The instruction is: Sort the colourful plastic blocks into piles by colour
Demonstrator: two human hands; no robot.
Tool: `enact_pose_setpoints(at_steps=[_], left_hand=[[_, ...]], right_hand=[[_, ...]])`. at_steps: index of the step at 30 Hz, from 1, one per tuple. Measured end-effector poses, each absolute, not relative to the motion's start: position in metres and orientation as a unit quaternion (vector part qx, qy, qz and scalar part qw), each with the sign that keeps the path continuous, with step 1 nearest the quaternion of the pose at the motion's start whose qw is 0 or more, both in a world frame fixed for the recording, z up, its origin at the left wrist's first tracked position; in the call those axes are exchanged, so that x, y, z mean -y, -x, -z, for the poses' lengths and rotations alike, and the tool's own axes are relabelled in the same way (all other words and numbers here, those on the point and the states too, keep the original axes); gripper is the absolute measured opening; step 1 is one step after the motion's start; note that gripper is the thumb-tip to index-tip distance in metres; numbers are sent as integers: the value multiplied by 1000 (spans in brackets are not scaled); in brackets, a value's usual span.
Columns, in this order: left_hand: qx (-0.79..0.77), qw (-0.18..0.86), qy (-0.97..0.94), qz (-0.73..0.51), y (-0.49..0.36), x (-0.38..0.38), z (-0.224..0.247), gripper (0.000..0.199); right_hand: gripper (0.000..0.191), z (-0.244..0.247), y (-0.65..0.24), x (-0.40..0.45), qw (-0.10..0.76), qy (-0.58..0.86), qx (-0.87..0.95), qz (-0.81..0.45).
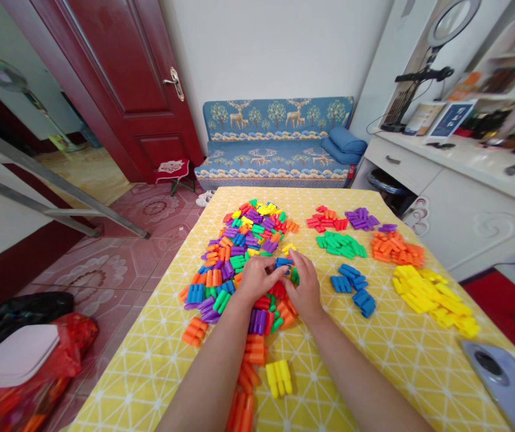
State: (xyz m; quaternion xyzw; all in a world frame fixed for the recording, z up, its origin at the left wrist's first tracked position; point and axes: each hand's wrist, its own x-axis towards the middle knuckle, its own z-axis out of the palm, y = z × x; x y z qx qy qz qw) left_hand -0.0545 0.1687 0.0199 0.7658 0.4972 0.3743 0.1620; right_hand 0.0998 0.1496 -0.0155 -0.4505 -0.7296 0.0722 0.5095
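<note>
Over the mixed pile of coloured plastic blocks [221,252], my left hand [255,279] and my right hand [305,285] come together with fingers bent. Between their fingertips is a blue plastic block [283,262], made of joined tubes; my fingers cover part of it. Both hands appear closed on this block. Just beyond them lies a small yellow block [289,248], and a green block [295,276] shows by my right fingers. Close to my right hand is a group of blue blocks [351,282]. A yellow block [279,378] rests between my forearms.
Sorted groups lie on the right: red blocks [327,220], purple blocks [362,219], green blocks [341,245], orange blocks [397,249] and yellow blocks [433,300]. A phone [505,378] sits at the right edge of the yellow tablecloth [149,384]. Beyond stands a blue sofa [275,150].
</note>
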Motion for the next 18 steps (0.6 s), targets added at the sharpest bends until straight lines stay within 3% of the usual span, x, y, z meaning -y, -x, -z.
enact_pose_setpoints(at_steps=[6,12,18], left_hand=[[-483,121,-799,-337,55,-168,-21,49],[-473,162,-787,-363,57,-170,-19,51],[-509,170,-758,-371,56,-171,-18,49]], right_hand=[[47,13,-97,-146,487,426,761,-49],[38,-1,-124,-151,431,481,764,1],[34,-4,-191,-168,275,660,693,89]])
